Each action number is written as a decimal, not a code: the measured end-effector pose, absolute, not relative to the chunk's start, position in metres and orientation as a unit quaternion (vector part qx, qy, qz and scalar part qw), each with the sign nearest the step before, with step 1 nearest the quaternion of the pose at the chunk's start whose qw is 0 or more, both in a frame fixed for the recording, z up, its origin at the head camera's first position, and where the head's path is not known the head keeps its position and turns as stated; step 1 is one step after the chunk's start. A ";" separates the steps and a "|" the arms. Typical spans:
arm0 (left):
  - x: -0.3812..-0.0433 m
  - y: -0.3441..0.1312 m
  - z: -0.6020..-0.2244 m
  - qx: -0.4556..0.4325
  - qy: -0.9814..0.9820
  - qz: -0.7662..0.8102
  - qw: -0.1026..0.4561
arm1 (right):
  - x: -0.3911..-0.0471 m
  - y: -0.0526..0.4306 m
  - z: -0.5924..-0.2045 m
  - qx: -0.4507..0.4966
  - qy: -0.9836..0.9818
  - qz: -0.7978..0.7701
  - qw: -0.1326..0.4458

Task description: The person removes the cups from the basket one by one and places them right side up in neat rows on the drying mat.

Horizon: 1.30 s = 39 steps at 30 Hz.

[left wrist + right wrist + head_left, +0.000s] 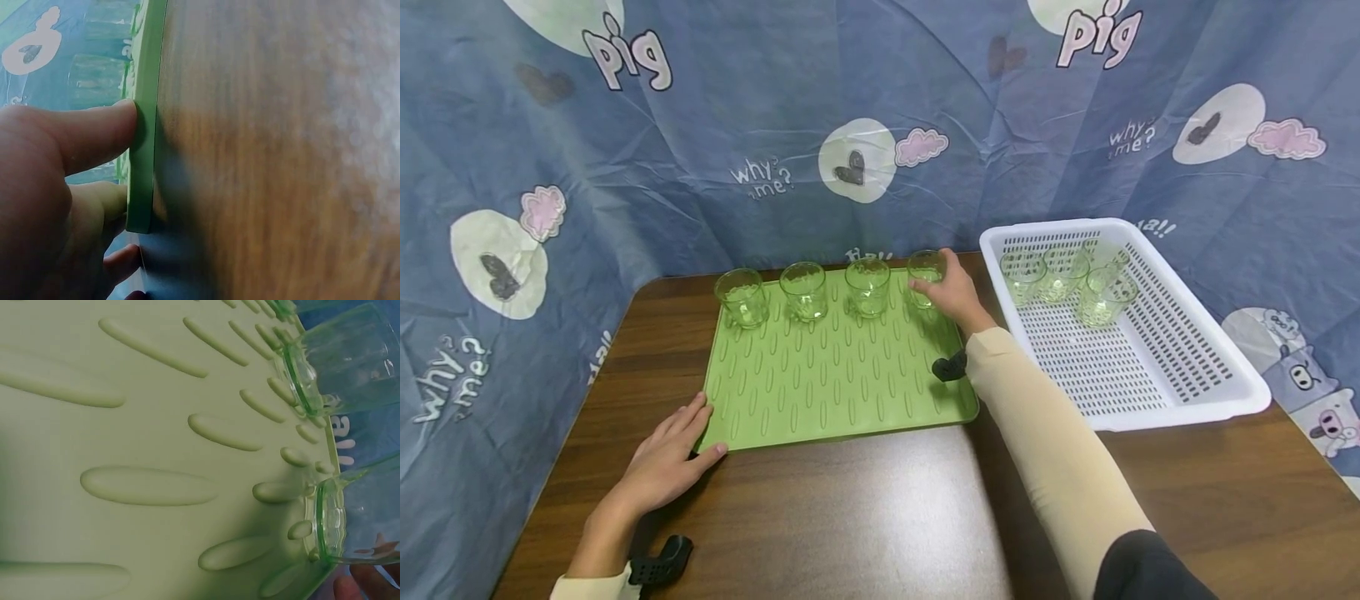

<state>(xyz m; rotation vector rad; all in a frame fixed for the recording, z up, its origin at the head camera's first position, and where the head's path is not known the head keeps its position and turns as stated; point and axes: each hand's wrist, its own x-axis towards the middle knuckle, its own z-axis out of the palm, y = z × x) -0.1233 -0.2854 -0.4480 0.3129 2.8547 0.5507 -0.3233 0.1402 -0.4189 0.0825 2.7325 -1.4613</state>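
My right hand [957, 293] grips a clear green-tinted drinking glass [926, 265] by its side, thumb at the near side and fingers behind. This glass stands upright at the back right of a green ridged drying mat [842, 392]. In the right wrist view, the base of the held glass [331, 519] sits at the mat, and fingertips show at the lower right. Three matching glasses [804, 292] stand upright in a row to its left along the mat's back edge. At the mat's front left corner rests my left hand [666, 458], its thumb [103, 134] against the edge and fingers extended.
A white plastic basket [1150, 417] with slotted walls stands to the right of the mat and holds several similar glasses [1105, 298]. Brown wooden table [850, 517] lies in front of the mat. A blue printed cloth [700, 117] hangs close behind.
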 end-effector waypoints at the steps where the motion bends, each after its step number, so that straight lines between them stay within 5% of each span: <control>1: -0.124 -0.285 -0.448 0.107 0.971 0.186 0.108 | -0.323 0.140 -0.419 0.027 0.882 -0.470 0.021; 39: -0.123 -0.285 -0.448 0.100 0.971 0.186 0.111 | -0.323 0.141 -0.410 0.007 0.919 -0.395 0.025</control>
